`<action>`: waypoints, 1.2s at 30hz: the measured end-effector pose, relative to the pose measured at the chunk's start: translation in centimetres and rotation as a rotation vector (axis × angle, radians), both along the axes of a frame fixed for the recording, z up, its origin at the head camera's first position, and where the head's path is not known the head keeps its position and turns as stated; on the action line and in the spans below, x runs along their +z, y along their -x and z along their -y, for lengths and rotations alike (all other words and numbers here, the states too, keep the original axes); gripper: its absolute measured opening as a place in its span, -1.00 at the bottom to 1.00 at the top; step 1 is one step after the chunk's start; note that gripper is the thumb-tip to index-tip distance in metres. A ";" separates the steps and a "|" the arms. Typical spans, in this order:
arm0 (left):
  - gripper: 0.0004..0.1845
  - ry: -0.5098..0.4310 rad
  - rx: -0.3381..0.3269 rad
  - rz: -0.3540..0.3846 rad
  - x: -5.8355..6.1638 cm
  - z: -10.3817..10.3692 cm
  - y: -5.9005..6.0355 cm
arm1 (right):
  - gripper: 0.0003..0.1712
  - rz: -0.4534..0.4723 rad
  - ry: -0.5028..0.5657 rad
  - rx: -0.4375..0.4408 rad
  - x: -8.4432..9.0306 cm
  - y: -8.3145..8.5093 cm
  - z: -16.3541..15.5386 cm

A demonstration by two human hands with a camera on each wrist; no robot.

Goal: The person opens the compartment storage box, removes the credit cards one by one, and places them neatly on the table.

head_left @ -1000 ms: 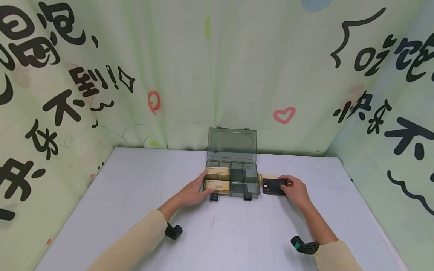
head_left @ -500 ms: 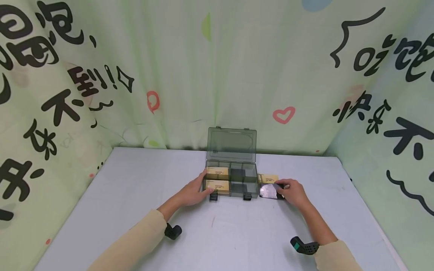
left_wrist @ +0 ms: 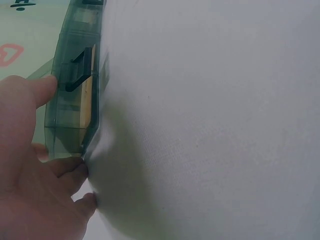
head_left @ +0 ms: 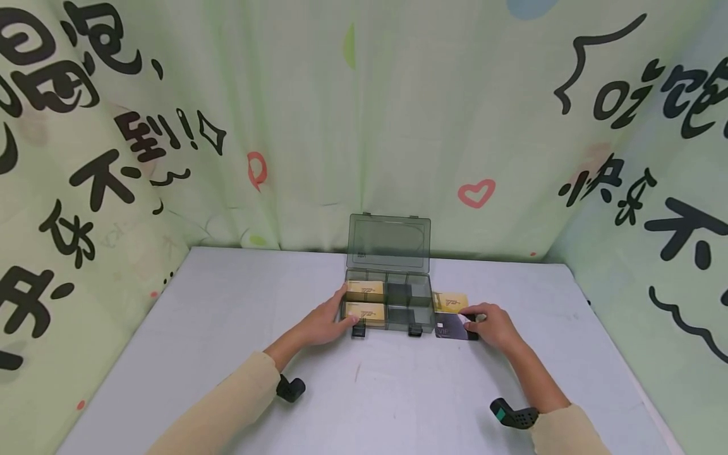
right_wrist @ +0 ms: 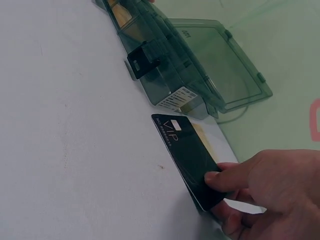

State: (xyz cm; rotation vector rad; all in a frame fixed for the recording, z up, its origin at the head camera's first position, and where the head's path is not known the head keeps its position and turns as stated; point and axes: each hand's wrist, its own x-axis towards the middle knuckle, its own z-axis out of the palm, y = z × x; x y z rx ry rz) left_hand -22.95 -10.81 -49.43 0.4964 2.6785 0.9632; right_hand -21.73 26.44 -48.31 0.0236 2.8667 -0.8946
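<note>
- Now pinching the dark card [right_wrist: 182, 155] in the right hand [head_left: 491, 322], with the thumb on top and fingers beneath; just right of the box [head_left: 425, 321], near its front corner. Cannot tell whether fully off the desk [head_left: 370, 404].
- Meanwhile, gripping the left front corner of the box in the left hand [head_left: 323, 325], with the thumb at the front wall.
- Apparently at the step of handling the dark card beside the box while steadying the box; probably calls next for a firm pinch and a level turn of the wrist.
- Just right of the box, behind the dark card: the yellow card [head_left: 450, 302], easily dragged along by a low move. Cannot tell if single or stacked.
- Inside the box, in the left compartments: two yellow stacks [head_left: 366, 291].
- Edges to mind: the box's right wall, its front latches [head_left: 415, 330], the raised lid [head_left: 389, 243] and the curtain [head_left: 421, 126] close behind.
- Most room in front of the box, with wide stretches of desk left and right too.
</note>
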 end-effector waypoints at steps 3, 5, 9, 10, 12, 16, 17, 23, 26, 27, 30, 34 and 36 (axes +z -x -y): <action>-0.13 -0.002 0.001 0.000 0.0 0.0 0.0 | -0.65 -0.009 -0.001 -0.005 0.0 -0.1 0.2; -0.13 -0.002 0.004 -0.001 0.0 0.0 0.0 | -0.65 -0.017 -0.004 -0.009 0.0 -0.1 0.3; -0.13 -0.002 0.007 0.003 0.0 0.0 0.0 | -0.67 -0.015 -0.022 -0.030 0.2 0.0 0.8; -0.13 -0.003 0.008 0.003 0.0 0.0 -0.1 | -0.68 -0.017 -0.027 -0.032 0.2 0.1 0.9; -0.13 -0.002 0.007 0.004 0.0 0.0 -0.1 | -0.69 -0.021 -0.030 -0.033 0.3 0.1 1.0; -0.13 -0.002 0.001 0.006 -0.1 0.0 0.0 | -0.72 -0.051 -0.011 -0.011 0.2 0.2 0.9; -0.12 0.000 0.000 0.006 -0.1 0.0 0.0 | -0.73 -0.057 -0.006 -0.006 0.2 0.3 0.9; -0.12 0.000 -0.003 -0.001 0.0 0.0 0.1 | -0.74 -0.061 -0.008 0.006 0.4 0.4 0.9; -0.12 0.001 -0.002 -0.003 -0.1 0.0 0.2 | -0.74 -0.050 -0.024 0.006 0.3 0.4 0.9; -0.12 0.002 -0.002 -0.002 -0.1 0.0 0.2 | -0.74 -0.047 -0.026 0.007 0.3 0.5 0.9; -0.11 0.009 -0.002 0.003 -0.2 0.0 0.2 | -0.74 -0.033 -0.018 0.005 0.2 0.5 0.8; -0.12 0.011 -0.002 0.003 -0.3 0.0 0.2 | -0.73 -0.014 -0.004 -0.014 0.2 0.5 0.8; -0.13 0.008 -0.001 -0.002 -0.3 0.1 0.2 | -0.73 -0.011 -0.003 -0.025 0.2 0.5 0.9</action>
